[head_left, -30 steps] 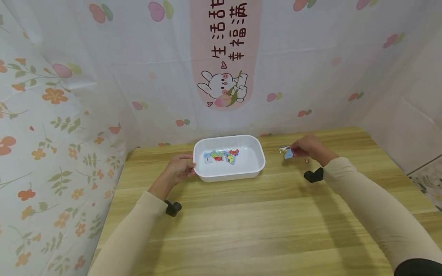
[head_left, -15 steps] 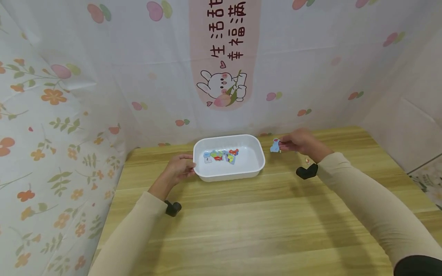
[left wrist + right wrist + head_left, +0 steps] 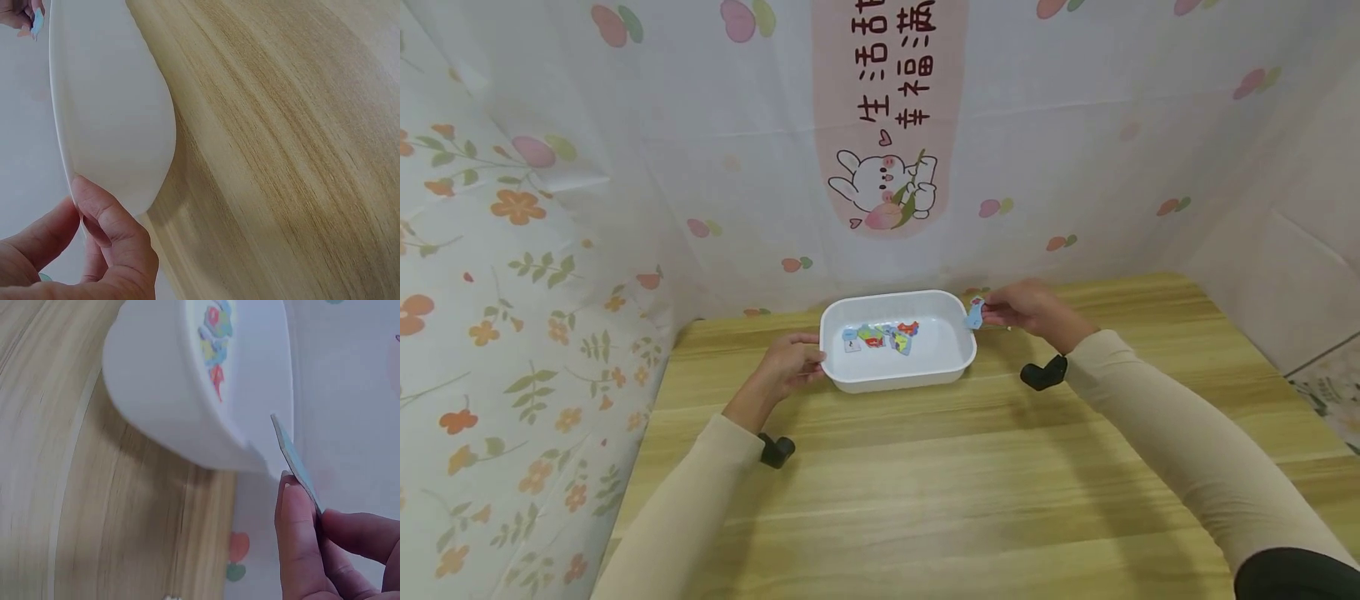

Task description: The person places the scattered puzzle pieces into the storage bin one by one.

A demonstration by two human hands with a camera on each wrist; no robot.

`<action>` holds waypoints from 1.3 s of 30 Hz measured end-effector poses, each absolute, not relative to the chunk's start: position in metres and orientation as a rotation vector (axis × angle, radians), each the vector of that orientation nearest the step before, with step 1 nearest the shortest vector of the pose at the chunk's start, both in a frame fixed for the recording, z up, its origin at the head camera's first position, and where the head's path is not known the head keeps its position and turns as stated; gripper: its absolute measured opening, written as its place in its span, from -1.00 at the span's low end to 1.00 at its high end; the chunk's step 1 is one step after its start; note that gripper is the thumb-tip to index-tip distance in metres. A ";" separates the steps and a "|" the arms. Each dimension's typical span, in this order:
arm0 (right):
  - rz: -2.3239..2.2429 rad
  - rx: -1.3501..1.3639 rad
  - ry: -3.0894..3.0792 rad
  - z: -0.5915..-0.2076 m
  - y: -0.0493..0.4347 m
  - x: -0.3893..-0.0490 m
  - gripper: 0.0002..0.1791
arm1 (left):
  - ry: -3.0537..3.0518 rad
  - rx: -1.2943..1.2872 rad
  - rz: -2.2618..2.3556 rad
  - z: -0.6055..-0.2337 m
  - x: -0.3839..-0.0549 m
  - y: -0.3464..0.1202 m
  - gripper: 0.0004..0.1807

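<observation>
A white plastic tray (image 3: pixel 898 385) stands on the table near the back wall. My left hand (image 3: pixel 790 365) pinches its left rim between thumb and fingers, as the left wrist view shows up close. Several colourful flat puzzle pieces (image 3: pixel 874 337) lie together in the left and middle of the tray. Between thumb and fingers, my right hand (image 3: pixel 1026 312) pinches a thin light-blue puzzle piece (image 3: pixel 975 313) at the tray's right rim. In the right wrist view this piece (image 3: pixel 294 455) appears nearly edge-on, tilted, by the tray's end. Whether it touches the rim cannot be told.
A wood-grain table (image 3: pixel 910 492) stretches in front of the tray. A patterned cloth wall (image 3: pixel 737 275) hangs close behind it. One tiny pale thing (image 3: pixel 1008 328) shows on the table under my right hand. Dark wrist mounts (image 3: pixel 1043 373) stick out below both wrists.
My right hand has carried the light-blue puzzle piece leftward from the table's right side to the tray's right rim. The piece has turned on the way. My left hand has stayed on the tray.
</observation>
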State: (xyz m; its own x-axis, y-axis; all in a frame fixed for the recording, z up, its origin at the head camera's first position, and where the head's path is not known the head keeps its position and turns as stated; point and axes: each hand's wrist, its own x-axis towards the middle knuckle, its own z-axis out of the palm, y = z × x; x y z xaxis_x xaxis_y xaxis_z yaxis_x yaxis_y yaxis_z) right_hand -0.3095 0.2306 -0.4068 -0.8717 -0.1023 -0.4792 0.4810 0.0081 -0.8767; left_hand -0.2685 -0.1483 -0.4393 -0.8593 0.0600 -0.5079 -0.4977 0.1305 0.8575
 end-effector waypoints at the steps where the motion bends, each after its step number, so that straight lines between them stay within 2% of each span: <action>1: -1.919 0.392 1.884 -0.407 0.228 -0.310 -0.88 | 1.994 -0.422 1.780 -0.439 -0.269 -0.149 -0.51; 8: -1.887 0.443 1.898 -0.407 0.203 -0.313 -0.65 | 1.992 -0.424 1.784 -0.440 -0.269 -0.149 -0.52; 10: -1.871 0.452 1.904 -0.408 0.196 -0.313 -0.66 | 1.996 -0.419 1.786 -0.441 -0.270 -0.149 -0.53; 15: -1.857 0.474 1.914 -0.412 0.182 -0.318 -0.88 | 2.009 -0.420 1.784 -0.441 -0.270 -0.150 -0.54; 17: -1.845 0.491 1.930 -0.415 0.177 -0.321 -0.91 | 2.012 -0.422 1.778 -0.441 -0.270 -0.150 -0.55; 24: -1.811 0.571 2.000 -0.425 0.160 -0.323 -0.67 | 1.997 -0.436 1.793 -0.441 -0.270 -0.149 -0.54; 29: -1.763 0.586 2.072 -0.430 0.148 -0.322 -0.66 | 1.997 -0.444 1.789 -0.440 -0.269 -0.147 -0.54; 31: -1.756 0.593 2.089 -0.432 0.143 -0.322 -0.54 | 1.999 -0.451 1.785 -0.441 -0.270 -0.147 -0.55; 36: -1.757 0.609 2.106 -0.434 0.135 -0.321 0.08 | 2.001 -0.451 1.787 -0.441 -0.270 -0.147 -0.53; 38: -1.749 0.615 2.121 -0.435 0.133 -0.321 0.14 | 2.003 -0.448 1.786 -0.440 -0.270 -0.148 -0.52; 39: -1.745 0.615 2.130 -0.436 0.132 -0.321 0.10 | 2.003 -0.448 1.786 -0.440 -0.270 -0.148 -0.52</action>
